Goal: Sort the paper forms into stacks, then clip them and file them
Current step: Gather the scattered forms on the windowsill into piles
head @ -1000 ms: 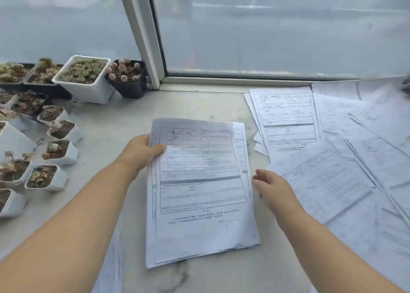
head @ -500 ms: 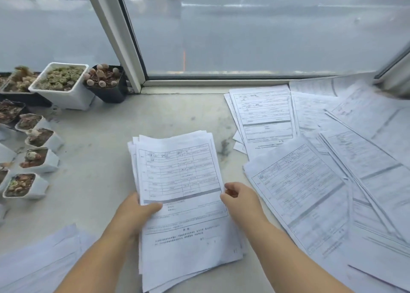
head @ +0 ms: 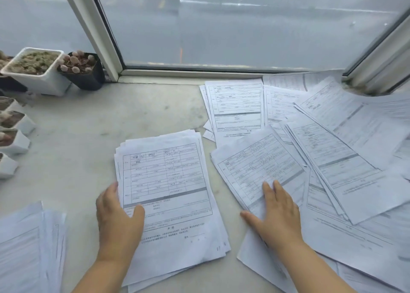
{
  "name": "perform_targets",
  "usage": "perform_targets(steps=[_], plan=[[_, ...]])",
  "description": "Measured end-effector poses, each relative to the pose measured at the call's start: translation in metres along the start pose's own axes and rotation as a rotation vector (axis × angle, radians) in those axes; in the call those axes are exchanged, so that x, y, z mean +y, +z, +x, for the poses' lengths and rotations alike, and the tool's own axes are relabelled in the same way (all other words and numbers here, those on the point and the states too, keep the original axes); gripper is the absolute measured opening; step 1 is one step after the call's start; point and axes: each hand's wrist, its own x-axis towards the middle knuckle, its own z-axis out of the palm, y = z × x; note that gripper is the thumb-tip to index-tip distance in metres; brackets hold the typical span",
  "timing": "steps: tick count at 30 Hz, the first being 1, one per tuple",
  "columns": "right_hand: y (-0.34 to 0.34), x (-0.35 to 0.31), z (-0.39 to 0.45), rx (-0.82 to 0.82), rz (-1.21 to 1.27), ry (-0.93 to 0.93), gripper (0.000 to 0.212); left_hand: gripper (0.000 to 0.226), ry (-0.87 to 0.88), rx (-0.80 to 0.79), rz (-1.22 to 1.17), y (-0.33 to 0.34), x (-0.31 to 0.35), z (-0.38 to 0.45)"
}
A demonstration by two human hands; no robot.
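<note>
I see my left hand (head: 118,220) holding the left edge of the stack of forms (head: 170,193) on the marble sill (head: 88,137), thumb curled on top. My right hand (head: 278,215) lies flat, fingers straight, on a loose form (head: 255,166) just right of it.

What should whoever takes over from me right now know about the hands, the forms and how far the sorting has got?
Left hand: grips the left edge of the centre stack, thumb on top; the stack lies on the sill.
Right hand: flat, fingers straight, on a loose form at the near edge of the pile on the right.
Another stack lies at the near left. Plant pots line the left side.
Done: one stack gathered, roughly squared.
Left: sort the spread pile, clip and file. No clips or folder in view.
</note>
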Motion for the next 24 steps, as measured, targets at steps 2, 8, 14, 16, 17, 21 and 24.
perform_targets(steps=[2, 8, 14, 16, 17, 21, 24], plan=[[0.001, 0.002, 0.004, 0.018, -0.002, -0.004, 0.092, 0.066, 0.1, -0.001, -0.02, 0.006, 0.01, -0.023], [-0.004, 0.001, 0.012, 0.031, -0.167, -0.049, 0.059, 0.042, 0.049, -0.332, -0.241, 0.042, 0.046, -0.092], [-0.049, 0.016, 0.023, 0.208, 0.24, -0.026, 0.031, 0.03, -0.098, -0.716, -0.437, 0.079, 0.085, -0.122], [-0.061, 0.007, 0.012, 0.227, 0.343, -0.092, 0.036, 0.049, -0.215, -0.854, -0.607, 0.084, 0.104, -0.124], [-0.063, -0.001, 0.003, 0.211, 0.388, -0.136, 0.034, 0.054, -0.299, -0.92, -0.743, 0.084, 0.113, -0.124], [-0.054, -0.034, -0.032, -0.067, 0.585, -0.308, 0.034, 0.05, -0.499, -0.762, -1.104, 0.07, 0.128, -0.114], [-0.036, -0.045, -0.046, -0.315, 0.64, -0.473, 0.041, 0.029, -0.505, -0.525, -0.962, 0.06, 0.111, -0.101]])
